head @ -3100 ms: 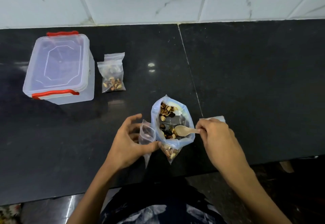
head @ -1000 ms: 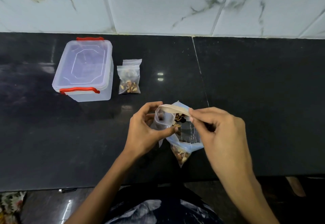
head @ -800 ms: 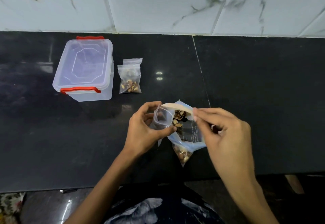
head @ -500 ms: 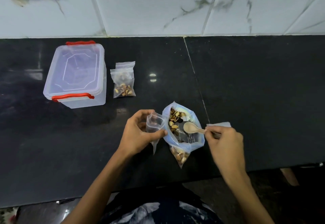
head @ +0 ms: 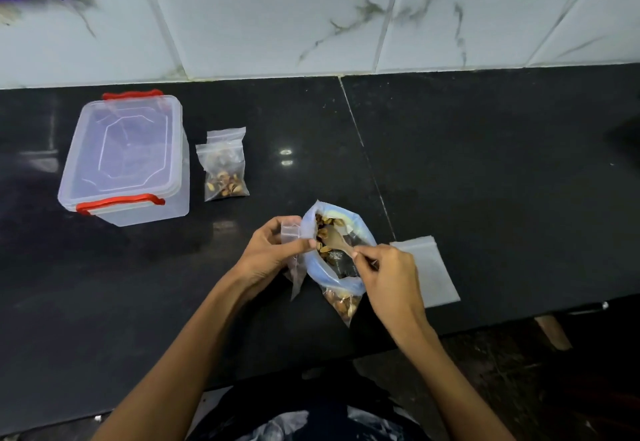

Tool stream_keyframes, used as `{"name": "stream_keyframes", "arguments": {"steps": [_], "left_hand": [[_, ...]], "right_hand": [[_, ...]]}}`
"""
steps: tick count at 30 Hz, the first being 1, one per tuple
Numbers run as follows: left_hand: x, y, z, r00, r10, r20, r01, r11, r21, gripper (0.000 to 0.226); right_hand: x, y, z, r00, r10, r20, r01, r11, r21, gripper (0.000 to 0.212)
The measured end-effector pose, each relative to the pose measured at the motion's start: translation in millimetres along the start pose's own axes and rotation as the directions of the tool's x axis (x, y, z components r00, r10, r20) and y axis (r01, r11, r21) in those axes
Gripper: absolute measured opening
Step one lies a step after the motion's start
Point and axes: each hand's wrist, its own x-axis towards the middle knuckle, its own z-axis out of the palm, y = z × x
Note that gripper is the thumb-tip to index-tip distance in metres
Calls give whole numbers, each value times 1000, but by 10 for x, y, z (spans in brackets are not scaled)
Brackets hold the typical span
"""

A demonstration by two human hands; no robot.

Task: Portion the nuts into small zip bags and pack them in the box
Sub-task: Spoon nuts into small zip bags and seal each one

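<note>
spoon in nut bag, small bag held ready

spoon, small, pale and wooden, sits with its bowl down among the nuts inside the large clear plastic bag with a blue rim. the right hand pinches the spoon's handle between thumb and fingertips. the left hand grasps an empty small clear zip bag with its mouth up, just beside and touching the large bag's left edge. both bags rest near the front of the black stone counter. a flat stack of unused small clear zip bags lies just right of the right hand. further back on the left, a filled small zip bag of nuts lies flat beside a clear plastic box with red latches, its lid on. white marble-pattern wall tiles run behind the counter.
</note>
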Motion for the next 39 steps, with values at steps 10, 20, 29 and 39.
{"name": "stream_keyframes", "arguments": {"steps": [10,20,29,39], "left_hand": [[-24,-24,-44,999,9,-38,-12,998,-61,57],[-361,-13,-66,884,431,-181,-376,885,273,67],[-379,-27,58,844,527,-97,-449,795,408,71],[-337,-80,48,836,541,-94,-457,781,426,73]], "right_hand": [[49,86,-7,955,280,94,-294,866,405,18],[-76,127,-205,910,391,140,-400,736,547,19],[-330,-432,-487,990,-40,-136,110,821,560,20],[-375,-503,-244,869,-393,-300,436,895,90,23]]}}
